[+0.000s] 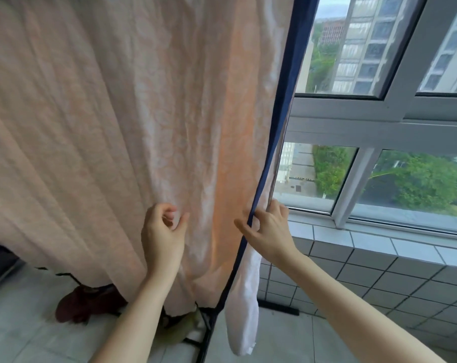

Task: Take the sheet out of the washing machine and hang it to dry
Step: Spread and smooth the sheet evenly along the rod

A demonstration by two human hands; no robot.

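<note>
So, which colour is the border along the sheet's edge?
Dark navy blue border, clearest in the head view, on the peach sheet.

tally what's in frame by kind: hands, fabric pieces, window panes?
Hands: 2, left hand, right hand
Fabric pieces: 2, peach sheet, white cloth
Window panes: 4, two upper, two lower
Total: 8

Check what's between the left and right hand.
Head view: only the sheet itself, a peach stretch of it, spans from the left hand to the navy edge that the right hand grips.
</note>
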